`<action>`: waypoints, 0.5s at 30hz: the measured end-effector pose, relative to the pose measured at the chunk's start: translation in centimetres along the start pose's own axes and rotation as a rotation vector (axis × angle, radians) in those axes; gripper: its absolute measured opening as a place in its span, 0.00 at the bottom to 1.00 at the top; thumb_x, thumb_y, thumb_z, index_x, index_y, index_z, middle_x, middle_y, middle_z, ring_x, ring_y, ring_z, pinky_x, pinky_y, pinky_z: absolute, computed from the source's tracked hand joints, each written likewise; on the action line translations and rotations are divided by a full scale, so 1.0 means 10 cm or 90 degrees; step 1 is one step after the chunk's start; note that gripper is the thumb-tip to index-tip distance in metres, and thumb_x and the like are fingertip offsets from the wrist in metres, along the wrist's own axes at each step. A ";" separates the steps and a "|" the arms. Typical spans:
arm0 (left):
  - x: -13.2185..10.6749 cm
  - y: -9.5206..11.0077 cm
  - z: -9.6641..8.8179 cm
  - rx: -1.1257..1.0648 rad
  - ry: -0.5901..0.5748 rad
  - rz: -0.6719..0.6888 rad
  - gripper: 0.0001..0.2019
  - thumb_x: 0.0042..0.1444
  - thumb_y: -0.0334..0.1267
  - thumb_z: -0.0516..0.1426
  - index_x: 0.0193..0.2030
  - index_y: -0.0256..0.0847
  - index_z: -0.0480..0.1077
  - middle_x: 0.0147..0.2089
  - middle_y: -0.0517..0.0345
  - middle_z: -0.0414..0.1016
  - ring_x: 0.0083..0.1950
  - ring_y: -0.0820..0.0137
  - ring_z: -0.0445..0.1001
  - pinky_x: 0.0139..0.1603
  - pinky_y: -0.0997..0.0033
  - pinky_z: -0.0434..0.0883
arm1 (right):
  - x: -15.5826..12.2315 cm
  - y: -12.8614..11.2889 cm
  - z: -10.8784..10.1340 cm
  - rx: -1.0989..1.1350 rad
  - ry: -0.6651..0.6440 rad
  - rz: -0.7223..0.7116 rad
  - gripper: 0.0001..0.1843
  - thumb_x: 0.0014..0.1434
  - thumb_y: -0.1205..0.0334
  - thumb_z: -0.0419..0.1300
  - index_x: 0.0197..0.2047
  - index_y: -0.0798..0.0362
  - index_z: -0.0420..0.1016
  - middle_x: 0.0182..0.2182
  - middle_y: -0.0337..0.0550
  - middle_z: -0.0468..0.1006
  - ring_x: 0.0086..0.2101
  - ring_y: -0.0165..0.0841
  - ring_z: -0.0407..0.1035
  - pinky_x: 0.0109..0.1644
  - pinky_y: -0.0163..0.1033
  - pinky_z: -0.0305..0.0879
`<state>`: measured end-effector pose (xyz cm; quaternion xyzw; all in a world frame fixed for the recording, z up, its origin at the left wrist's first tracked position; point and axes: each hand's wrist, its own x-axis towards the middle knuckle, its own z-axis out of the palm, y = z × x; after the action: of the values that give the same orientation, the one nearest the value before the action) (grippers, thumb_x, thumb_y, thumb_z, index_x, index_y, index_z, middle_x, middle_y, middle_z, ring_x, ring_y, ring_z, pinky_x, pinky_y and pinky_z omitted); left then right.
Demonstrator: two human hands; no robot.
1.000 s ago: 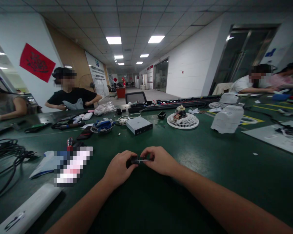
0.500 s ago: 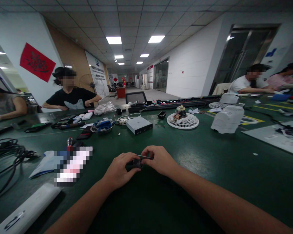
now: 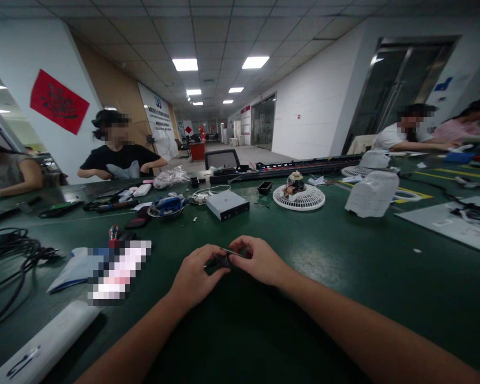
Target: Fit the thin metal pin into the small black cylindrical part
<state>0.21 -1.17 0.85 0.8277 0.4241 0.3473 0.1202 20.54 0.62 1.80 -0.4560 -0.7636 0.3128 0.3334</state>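
Note:
Above the green tabletop my two hands meet. My left hand (image 3: 195, 274) is closed, with thumb and fingers around a small dark part (image 3: 222, 260) whose exact kind I cannot make out. My right hand (image 3: 256, 261) pinches a thin, flat, greyish piece (image 3: 233, 252) against the top of that dark part. My fingers cover much of both pieces. Beyond the hands lies a silver optical disc drive (image 3: 228, 205) with a dark front.
A white fan grille with a motor (image 3: 298, 196) and a white plastic housing (image 3: 372, 194) stand right of centre. At left lie a red-handled screwdriver (image 3: 114, 236), black cables (image 3: 18, 256) and a long white casing (image 3: 44, 341). Several people sit around the table.
My right hand has moved slightly left and up, closer to my left hand. The thin piece has turned and now sits nearer the dark part.

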 end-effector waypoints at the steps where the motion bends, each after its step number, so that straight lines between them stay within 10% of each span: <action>1: 0.01 -0.01 0.00 0.016 0.011 -0.029 0.13 0.53 0.34 0.63 0.46 0.44 0.70 0.44 0.58 0.76 0.45 0.65 0.75 0.46 0.63 0.71 | 0.00 -0.02 -0.03 -0.037 0.022 -0.013 0.13 0.56 0.59 0.61 0.45 0.53 0.74 0.37 0.41 0.78 0.30 0.28 0.69 0.32 0.34 0.62; 8: 0.03 -0.05 -0.03 0.050 0.024 -0.156 0.16 0.51 0.38 0.63 0.46 0.44 0.69 0.41 0.59 0.76 0.40 0.64 0.76 0.42 0.63 0.72 | 0.02 -0.01 -0.16 -0.230 -0.008 -0.055 0.09 0.59 0.63 0.58 0.42 0.51 0.76 0.35 0.41 0.79 0.34 0.31 0.71 0.36 0.36 0.62; 15: 0.01 -0.01 -0.02 0.048 -0.050 -0.061 0.14 0.52 0.36 0.62 0.46 0.44 0.71 0.44 0.58 0.76 0.42 0.65 0.74 0.44 0.63 0.70 | 0.00 -0.02 -0.15 -0.343 -0.063 -0.132 0.09 0.58 0.64 0.58 0.41 0.49 0.79 0.37 0.42 0.79 0.37 0.34 0.71 0.41 0.38 0.62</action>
<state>0.08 -1.03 0.98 0.8234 0.4708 0.2923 0.1220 21.63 0.78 2.84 -0.4320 -0.8770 0.0846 0.1928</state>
